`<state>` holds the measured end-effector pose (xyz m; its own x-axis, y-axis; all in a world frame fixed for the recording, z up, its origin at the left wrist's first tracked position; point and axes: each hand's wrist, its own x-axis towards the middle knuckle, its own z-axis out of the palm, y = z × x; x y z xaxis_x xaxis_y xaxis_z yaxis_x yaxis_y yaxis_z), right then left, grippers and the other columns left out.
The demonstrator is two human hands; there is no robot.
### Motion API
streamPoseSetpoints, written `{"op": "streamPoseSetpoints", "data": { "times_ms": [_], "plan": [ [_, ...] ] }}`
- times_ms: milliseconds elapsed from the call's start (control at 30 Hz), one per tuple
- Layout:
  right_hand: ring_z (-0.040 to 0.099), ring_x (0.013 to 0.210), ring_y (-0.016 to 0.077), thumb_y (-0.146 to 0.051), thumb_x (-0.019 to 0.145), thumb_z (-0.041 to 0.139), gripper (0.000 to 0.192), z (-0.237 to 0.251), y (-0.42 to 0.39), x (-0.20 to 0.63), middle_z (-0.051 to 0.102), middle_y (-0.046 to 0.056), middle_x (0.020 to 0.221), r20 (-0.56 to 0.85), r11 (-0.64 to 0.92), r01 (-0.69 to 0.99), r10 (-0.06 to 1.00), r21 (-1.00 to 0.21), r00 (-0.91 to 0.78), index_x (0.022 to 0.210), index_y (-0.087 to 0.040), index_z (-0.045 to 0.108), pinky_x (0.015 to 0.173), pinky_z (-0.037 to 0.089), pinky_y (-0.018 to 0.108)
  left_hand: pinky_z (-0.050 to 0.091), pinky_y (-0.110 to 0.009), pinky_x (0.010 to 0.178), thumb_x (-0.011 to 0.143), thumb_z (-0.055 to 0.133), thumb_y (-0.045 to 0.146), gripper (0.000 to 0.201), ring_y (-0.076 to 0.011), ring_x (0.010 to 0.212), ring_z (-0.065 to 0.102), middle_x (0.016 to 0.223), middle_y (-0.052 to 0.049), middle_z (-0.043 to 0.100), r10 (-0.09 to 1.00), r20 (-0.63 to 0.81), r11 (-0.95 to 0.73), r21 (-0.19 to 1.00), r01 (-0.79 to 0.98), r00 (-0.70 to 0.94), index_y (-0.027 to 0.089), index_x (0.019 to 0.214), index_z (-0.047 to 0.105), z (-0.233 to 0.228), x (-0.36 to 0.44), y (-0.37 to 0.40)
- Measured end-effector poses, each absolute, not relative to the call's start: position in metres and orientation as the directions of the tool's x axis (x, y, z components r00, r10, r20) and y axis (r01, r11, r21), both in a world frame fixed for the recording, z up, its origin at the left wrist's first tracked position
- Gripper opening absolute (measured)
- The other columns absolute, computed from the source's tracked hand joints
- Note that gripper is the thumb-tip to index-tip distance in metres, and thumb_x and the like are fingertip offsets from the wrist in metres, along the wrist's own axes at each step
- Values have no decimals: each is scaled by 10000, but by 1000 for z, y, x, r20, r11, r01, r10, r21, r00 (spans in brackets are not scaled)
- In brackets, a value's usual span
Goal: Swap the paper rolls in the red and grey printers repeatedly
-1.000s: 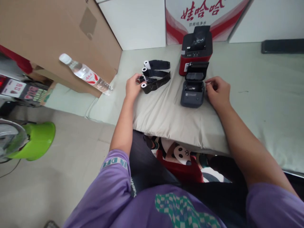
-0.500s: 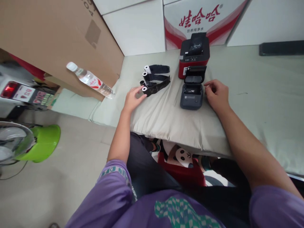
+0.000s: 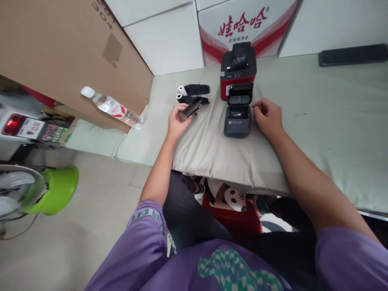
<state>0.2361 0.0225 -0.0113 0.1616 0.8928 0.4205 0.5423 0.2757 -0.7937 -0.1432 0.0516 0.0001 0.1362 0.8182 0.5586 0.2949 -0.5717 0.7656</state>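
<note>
My left hand (image 3: pixel 178 122) is closed on a black paper roll (image 3: pixel 191 107), raised just above the cushion, its dark strip hanging from the fingers. Behind it lie two more rolls (image 3: pixel 182 90) with white cores and black strips trailing to the right. A small dark portable printer (image 3: pixel 237 127) stands with its lid (image 3: pixel 241 93) up and its paper bay showing. Beside its right edge my right hand (image 3: pixel 269 117) rests with curled fingers, tips at the printer's side; whether they pinch anything is hidden. Behind stands a red and black printer (image 3: pixel 238 72) with black paper sticking out on top.
A water bottle (image 3: pixel 112 108) stands left, before a large cardboard box (image 3: pixel 121 72). A white and red carton (image 3: pixel 242 24) backs the pale green cushion (image 3: pixel 306 133). A long black object (image 3: pixel 353 55) lies far right. A green stool (image 3: pixel 62 190) is on the floor.
My left hand has taken a black roll from the group and lifted it slightly to the right. My right hand stays beside the small printer. The view has shifted a little.
</note>
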Motion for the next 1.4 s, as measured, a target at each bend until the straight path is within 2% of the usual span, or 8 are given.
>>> {"op": "streamPoseSetpoints", "data": {
  "times_ms": [167, 300, 567, 833, 967, 1100, 1300, 1400],
  "plan": [
    [556, 652, 209, -441, 957, 642, 193, -14, 25, 235, 623, 13, 678, 419, 280, 540, 895, -793, 152, 897, -273, 715, 715, 485, 407, 601, -497, 1047, 788, 944, 620, 509, -239, 1150, 768, 1221, -54, 788, 766, 625, -639, 765, 82, 150, 255, 938, 623, 1, -79, 65],
    [535, 673, 200, -460, 961, 615, 236, -14, 26, 234, 625, 20, 692, 416, 286, 538, 899, -793, 134, 913, -248, 706, 737, 479, 397, 557, -541, 1107, 849, 894, 622, 451, -271, 1201, 762, 1246, -55, 813, 770, 579, -628, 760, 165, 268, 247, 928, 656, 2, -22, 73],
    [566, 654, 202, -372, 948, 597, 164, -15, 26, 234, 618, 6, 680, 423, 298, 528, 896, -795, 131, 901, -245, 689, 702, 479, 375, 562, -431, 1009, 935, 810, 444, 255, -246, 1122, 746, 1286, -90, 826, 757, 502, -646, 671, 363, 420, 240, 1031, 691, 3, 11, 65],
    [581, 680, 204, -412, 911, 628, 161, -11, 24, 232, 635, 12, 700, 372, 261, 459, 913, -849, 168, 915, -263, 690, 748, 533, 395, 430, -553, 1214, 1016, 656, 433, 211, -335, 1357, 585, 1480, -77, 728, 733, 417, -675, 544, 498, 538, 281, 1086, 784, 6, -5, 64],
    [688, 1007, 274, -536, 840, 744, 432, -12, 27, 235, 773, 85, 1144, 313, 251, 324, 937, -912, 154, 1211, -319, 695, 861, 594, 431, 420, -553, 1221, 1005, 645, 581, 345, -353, 1324, 595, 1400, -92, 743, 737, 424, -664, 598, 449, 526, 303, 1124, 813, 6, -5, 65],
    [566, 1453, 355, -688, 747, 798, 832, -18, 40, 237, 642, 77, 1566, 247, 237, 133, 967, -962, 62, 1482, -381, 557, 1127, 559, 525, 450, -542, 1213, 958, 568, 841, 608, -330, 1274, 640, 1273, -104, 772, 715, 490, -677, 664, 319, 498, 293, 1030, 821, 7, -4, 64],
    [468, 1604, 404, -725, 717, 717, 808, -8, 41, 234, 648, 57, 1605, 161, 136, -210, 981, -968, -108, 1419, -342, 603, 1290, 429, 646, 495, -519, 1211, 1021, 185, 899, 901, -280, 1273, 683, 1223, -80, 778, 766, 544, -609, 785, 115, 343, 282, 863, 822, 11, -5, 60],
    [480, 1596, 398, -654, 680, 733, 829, 0, 37, 231, 656, 59, 1596, 146, 115, -245, 983, -963, -112, 1427, -321, 597, 1306, 419, 630, 523, -517, 1163, 1065, 130, 829, 888, -284, 1354, 654, 1370, -72, 743, 824, 520, -553, 825, 118, 224, 299, 995, 838, 8, -5, 63]
  ]
}}
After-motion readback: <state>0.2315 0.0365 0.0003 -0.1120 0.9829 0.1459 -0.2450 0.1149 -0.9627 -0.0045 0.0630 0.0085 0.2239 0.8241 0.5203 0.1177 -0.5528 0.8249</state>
